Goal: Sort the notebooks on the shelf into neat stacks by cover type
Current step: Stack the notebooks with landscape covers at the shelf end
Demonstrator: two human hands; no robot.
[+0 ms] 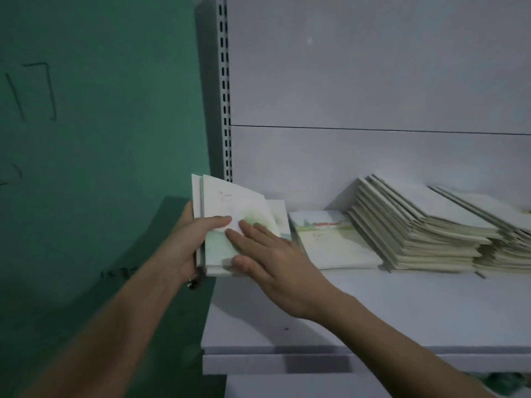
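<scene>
A smooth, matte white metal shelf (373, 311) carries thin softcover notebooks with pale, watercolour-like covers in soft green washes. At its left end, just in front of the slotted steel upright (225, 90), the left hand (186, 239) grips a small bundle of notebooks (230, 219) tilted up on edge, thumb across the front cover and fingers wrapped behind the spines, where they are hidden. The right hand (273, 259) lies open and flat, fingers spread on the lower part of the same cover, thumb at the bundle's bottom edge; it holds nothing closed. Just right of the bundle a single landscape-cover notebook (330, 239) lies flat against the shelf's back panel. Beside it a slumped stack of notebooks (416, 225) leans rightward, cream page edges fanned out, its far side cut off by the frame. Cover print is too blurred to read. A teal painted wall (100, 124) with faint dark scrawls stands left of the shelf.
</scene>
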